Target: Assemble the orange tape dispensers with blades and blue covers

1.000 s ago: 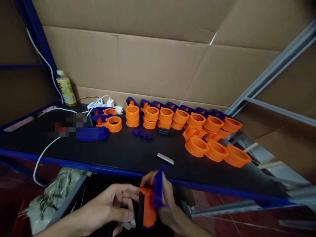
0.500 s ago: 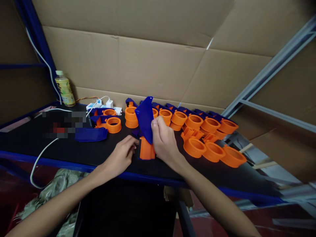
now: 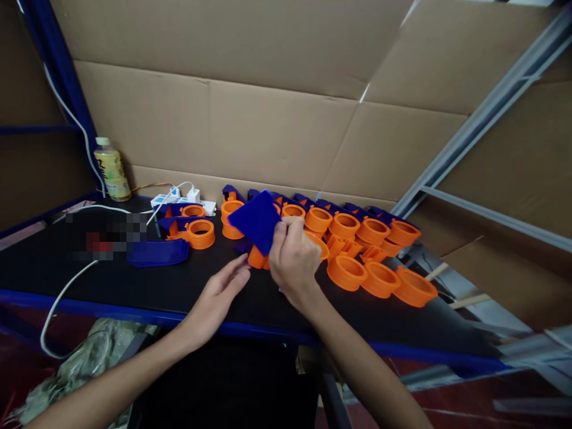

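My right hand (image 3: 292, 262) is closed round an orange and blue plastic part (image 3: 257, 226), held just above the black table (image 3: 134, 286) with its flat blue panel facing up and left. My left hand (image 3: 218, 295) hovers beside it at the lower left, fingers stretched out and empty, the fingertips near the part's orange underside. Behind the part a row of orange rings with blue backs (image 3: 353, 223) runs along the back of the table.
Three loose orange rings (image 3: 379, 279) lie to the right. A stack of blue panels (image 3: 156, 251), two more orange and blue parts (image 3: 192, 229), a white power strip with cables (image 3: 179, 199) and a drink bottle (image 3: 110, 170) sit at the left. Cardboard walls stand behind.
Both hands rose from below the table edge to over the table. The right hand carried the part forward and tilted its blue panel flat; the left hand let go and opened.
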A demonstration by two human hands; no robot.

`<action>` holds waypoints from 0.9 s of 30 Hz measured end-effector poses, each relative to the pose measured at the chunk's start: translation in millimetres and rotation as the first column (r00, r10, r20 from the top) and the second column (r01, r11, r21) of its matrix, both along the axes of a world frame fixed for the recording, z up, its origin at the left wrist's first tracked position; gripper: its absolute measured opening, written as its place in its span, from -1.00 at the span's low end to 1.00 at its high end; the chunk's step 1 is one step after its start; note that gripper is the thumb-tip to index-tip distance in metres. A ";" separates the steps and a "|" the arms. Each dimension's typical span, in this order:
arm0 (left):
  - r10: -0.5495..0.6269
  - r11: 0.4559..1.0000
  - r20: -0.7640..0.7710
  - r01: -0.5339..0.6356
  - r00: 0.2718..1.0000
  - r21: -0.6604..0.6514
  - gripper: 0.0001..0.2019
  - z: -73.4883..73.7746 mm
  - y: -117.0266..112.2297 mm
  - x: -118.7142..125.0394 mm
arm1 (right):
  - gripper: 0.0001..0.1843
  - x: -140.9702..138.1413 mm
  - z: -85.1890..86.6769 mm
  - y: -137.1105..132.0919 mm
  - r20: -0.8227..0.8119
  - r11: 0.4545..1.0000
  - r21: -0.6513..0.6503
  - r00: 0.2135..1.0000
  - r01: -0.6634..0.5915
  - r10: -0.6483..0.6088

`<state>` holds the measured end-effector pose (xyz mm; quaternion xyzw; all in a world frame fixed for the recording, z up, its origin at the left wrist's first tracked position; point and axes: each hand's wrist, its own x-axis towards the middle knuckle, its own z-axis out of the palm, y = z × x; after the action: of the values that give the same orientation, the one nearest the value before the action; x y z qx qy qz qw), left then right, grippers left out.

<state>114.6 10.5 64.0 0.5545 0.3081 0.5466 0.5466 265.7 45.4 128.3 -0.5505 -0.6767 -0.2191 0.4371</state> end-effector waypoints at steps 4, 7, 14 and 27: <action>-0.041 0.950 0.596 0.216 0.802 -0.225 -0.65 8.7 -14.8 14.4 | -0.74 -26.2 -10.4 -32.0 0.110 0.988 0.010 0.983 -0.151 0.149; 0.110 0.942 0.648 0.130 0.754 -0.311 -0.73 6.5 -16.2 18.5 | -0.79 -32.8 -15.4 -51.7 0.089 0.970 -0.067 0.967 -0.232 0.237; 0.078 0.952 0.546 0.101 0.834 -0.290 -0.69 -3.0 -15.3 27.3 | -0.77 -6.0 3.4 -59.8 -0.126 0.944 -0.179 0.958 -0.276 0.256; -0.039 0.907 0.607 0.283 0.794 -0.312 -0.71 -0.5 -6.8 -20.3 | -0.71 102.6 -3.1 -12.7 -0.053 0.876 -0.482 0.998 -0.015 -0.012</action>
<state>94.3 3.7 63.5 0.2632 0.1762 0.5694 0.7586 368.4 32.7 125.1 -0.6472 -0.6982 -0.0282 0.3048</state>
